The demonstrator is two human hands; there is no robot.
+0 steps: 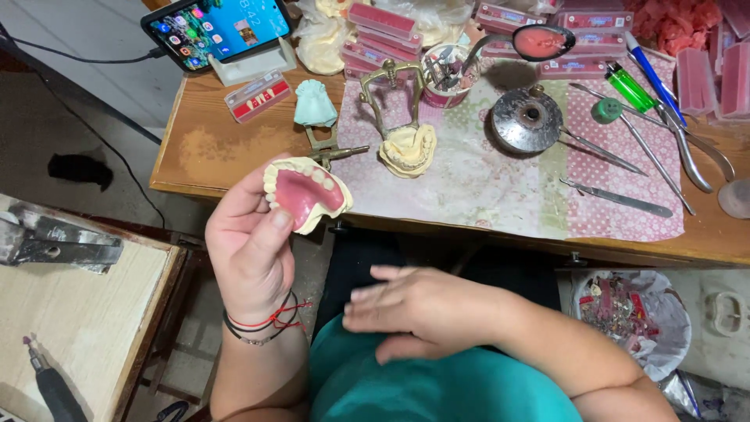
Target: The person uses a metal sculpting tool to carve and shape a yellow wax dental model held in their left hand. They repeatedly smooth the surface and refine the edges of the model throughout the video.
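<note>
- The denture model (306, 194), a pale plaster cast with pink wax gum and a row of white teeth, is held up in front of the table edge, between the person's body and the wooden table (195, 148).
- The left hand (254, 250) grasps the denture model, with the thumb pressed on the pink wax and the other fingers behind the plaster; the wrist has red and black string bracelets.
- The right hand (422, 309) holds nothing; it lies flat and relaxed, palm down, over the lap, and it is a little blurred.
- To inspect such a piece well, I think it is better to hold it by the plaster base and not to press on the soft wax, so the teeth are not shifted.
- On the table just behind stands a brass hinged frame (391, 98) with another plaster cast (408, 148), and beside it a green cast (315, 103).
- Farther right are a round metal burner (530, 121), a green lighter (629, 87), and some thin metal tools (617, 197) on a patterned cloth.
- A phone (219, 27) leans at the back left.
- The underside of the denture model is hidden by the fingers, and the small bin (633, 312) on the right has contents too small to make out.
</note>
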